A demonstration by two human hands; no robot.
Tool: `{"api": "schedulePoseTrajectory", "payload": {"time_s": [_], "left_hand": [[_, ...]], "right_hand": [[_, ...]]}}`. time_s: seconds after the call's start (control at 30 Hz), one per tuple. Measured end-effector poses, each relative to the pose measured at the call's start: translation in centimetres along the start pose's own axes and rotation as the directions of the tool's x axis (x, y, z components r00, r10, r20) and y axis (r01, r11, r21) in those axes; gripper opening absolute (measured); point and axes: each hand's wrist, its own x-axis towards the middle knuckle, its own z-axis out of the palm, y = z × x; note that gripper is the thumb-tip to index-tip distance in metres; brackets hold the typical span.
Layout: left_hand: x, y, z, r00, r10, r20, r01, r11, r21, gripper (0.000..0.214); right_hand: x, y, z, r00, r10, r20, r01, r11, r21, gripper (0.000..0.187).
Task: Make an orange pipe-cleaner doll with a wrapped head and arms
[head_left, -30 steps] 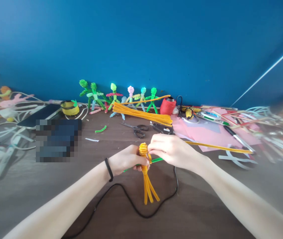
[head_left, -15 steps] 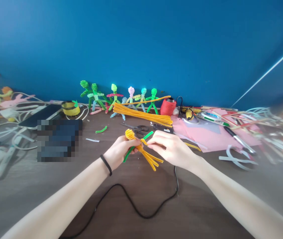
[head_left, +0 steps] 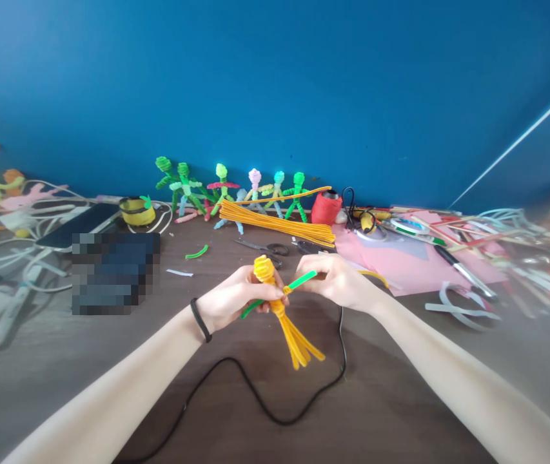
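Note:
My left hand [head_left: 240, 293] is closed around the upper body of a yellow pipe-cleaner figure [head_left: 264, 270], its coiled head showing above the thumb. Loose yellow strands fan out below as legs. A green pipe cleaner [head_left: 301, 280] crosses the body, with one end past each side of the hand. My right hand [head_left: 337, 280] is closed behind the green end, pinching a yellow pipe cleaner [head_left: 375, 278] that runs from the figure's body and sticks out beyond the hand. The fingertips of my right hand are partly hidden.
Scissors [head_left: 265, 248] lie behind my hands. A bundle of yellow pipe cleaners [head_left: 277, 222] rests before several finished figures [head_left: 298, 193] along the blue wall. Pink paper [head_left: 400, 261] and a marker [head_left: 463, 272] are right; a black cable [head_left: 275, 422] winds in front.
The figure has turned more upright, its legs pointing lower, and shifted slightly right. My right hand has moved behind the green end, which now shows in front of its fingers.

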Motion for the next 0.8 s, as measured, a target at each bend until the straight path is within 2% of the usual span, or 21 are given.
{"api": "schedulePoseTrajectory", "payload": {"time_s": [0.13, 0.23, 0.47, 0.6, 0.8], "left_hand": [[-0.2, -0.2, -0.1, 0.989, -0.088, 0.120, 0.074, 0.991, 0.113, 0.007], [-0.1, -0.5, 0.1, 0.977, -0.167, 0.136, 0.143, 0.976, 0.166, 0.006], [0.3, -0.6, 1.2, 0.970, -0.244, -0.009, 0.236, 0.926, 0.296, 0.006], [0.5, -0.9, 1.0, 0.977, -0.196, -0.087, 0.213, 0.931, 0.295, 0.008], [0.7, -1.0, 0.7, 0.962, -0.131, -0.240, 0.184, 0.959, 0.214, 0.007]], "right_hand": [[0.0, -0.1, -0.3, 0.994, 0.044, 0.101, -0.051, 0.997, 0.062, 0.011], [-0.1, -0.3, -0.3, 0.990, 0.046, 0.135, -0.050, 0.998, 0.029, 0.012], [-0.2, -1.1, 0.1, 0.994, -0.033, 0.106, 0.051, 0.984, -0.171, 0.013], [-0.3, -1.8, 0.3, 0.995, -0.095, 0.025, 0.098, 0.944, -0.316, 0.013], [-0.6, -2.4, 0.7, 0.976, -0.213, -0.048, 0.177, 0.900, -0.398, 0.017]]}}
